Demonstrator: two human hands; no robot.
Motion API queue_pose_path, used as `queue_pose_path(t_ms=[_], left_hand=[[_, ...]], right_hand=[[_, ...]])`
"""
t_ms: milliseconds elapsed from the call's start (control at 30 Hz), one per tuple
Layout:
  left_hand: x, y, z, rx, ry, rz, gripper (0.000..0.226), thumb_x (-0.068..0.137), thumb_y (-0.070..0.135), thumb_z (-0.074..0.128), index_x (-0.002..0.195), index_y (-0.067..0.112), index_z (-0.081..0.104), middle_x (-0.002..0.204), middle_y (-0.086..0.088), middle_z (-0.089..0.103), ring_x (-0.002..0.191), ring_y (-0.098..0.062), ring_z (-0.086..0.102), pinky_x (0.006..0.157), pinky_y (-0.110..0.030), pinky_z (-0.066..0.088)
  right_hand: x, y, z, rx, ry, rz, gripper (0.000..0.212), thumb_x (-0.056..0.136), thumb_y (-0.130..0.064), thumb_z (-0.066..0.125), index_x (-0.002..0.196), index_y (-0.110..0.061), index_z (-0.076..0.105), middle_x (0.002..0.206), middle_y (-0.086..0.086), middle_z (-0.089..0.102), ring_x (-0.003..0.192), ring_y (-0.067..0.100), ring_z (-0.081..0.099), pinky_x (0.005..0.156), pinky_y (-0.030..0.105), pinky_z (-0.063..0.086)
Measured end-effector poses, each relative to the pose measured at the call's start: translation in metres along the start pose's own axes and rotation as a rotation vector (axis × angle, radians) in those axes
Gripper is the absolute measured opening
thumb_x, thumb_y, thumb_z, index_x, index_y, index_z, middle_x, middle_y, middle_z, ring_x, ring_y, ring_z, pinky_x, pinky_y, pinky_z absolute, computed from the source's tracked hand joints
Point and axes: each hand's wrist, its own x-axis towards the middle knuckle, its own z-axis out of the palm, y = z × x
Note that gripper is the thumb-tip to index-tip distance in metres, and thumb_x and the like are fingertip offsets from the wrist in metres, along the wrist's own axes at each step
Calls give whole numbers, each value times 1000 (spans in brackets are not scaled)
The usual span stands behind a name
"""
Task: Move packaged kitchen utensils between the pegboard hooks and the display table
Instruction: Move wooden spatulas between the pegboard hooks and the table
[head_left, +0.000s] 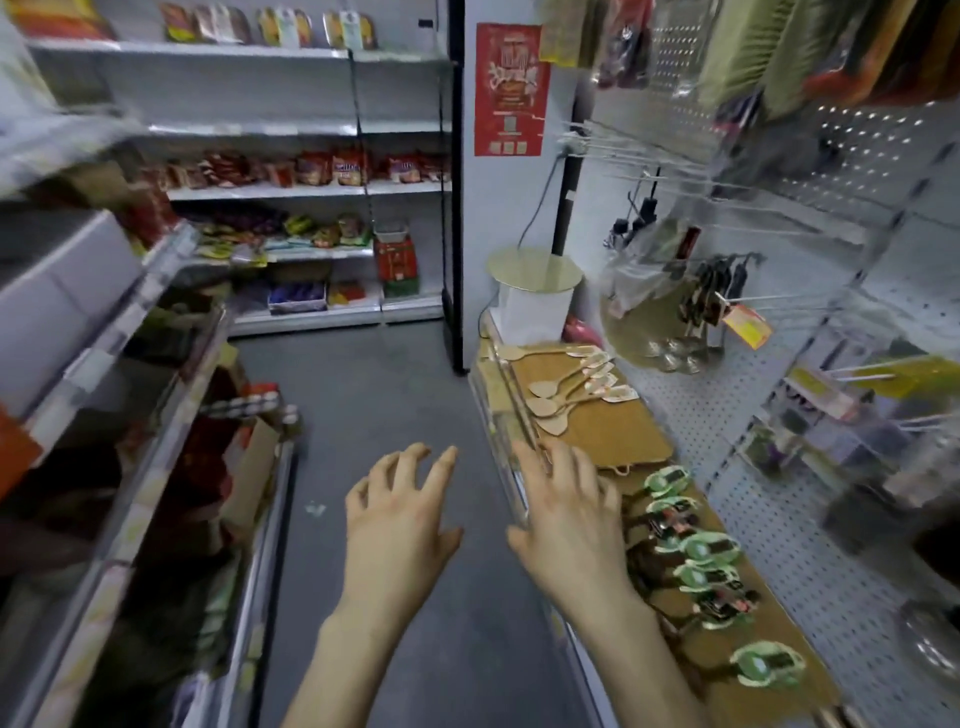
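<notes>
Packaged utensils on green cards (706, 551) lay in a row on the display table (779, 639), just right of the right hand (569, 519); wooden spatulas (566, 387) lay farther along. Pegboard (727, 410) behind, grey aisle floor (395, 395) to the left. Both hands were spread wide, holding nothing: left hand (402, 514) over floor, right over the table's front edge.

Lettering on the red poster (511, 88) and yellow tag (748, 325) blurs beyond reading.
</notes>
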Motion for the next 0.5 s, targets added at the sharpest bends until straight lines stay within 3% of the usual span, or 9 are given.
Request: queue_pose_path(t_ms=[300,500], left_hand=[[128,-56,64,7,-87,-59,89,68,51,90,147,34,54,153,0,51,138,-34,49,97,-56,51],[261,-84,76,75,-92,-82,90,71,51,89,150,34,51,156,0,49,140,-34,48,97,-55,51]], right_hand=[[146,-12,81,72,-140,-61,96,92,-45,75,166,-37,15,169,0,23,158,28,22,117,55,35],[287,-12,116,81,-226,-92,93,91,-39,72,166,-35,16,169,0,23,156,29,24,117,57,34]])
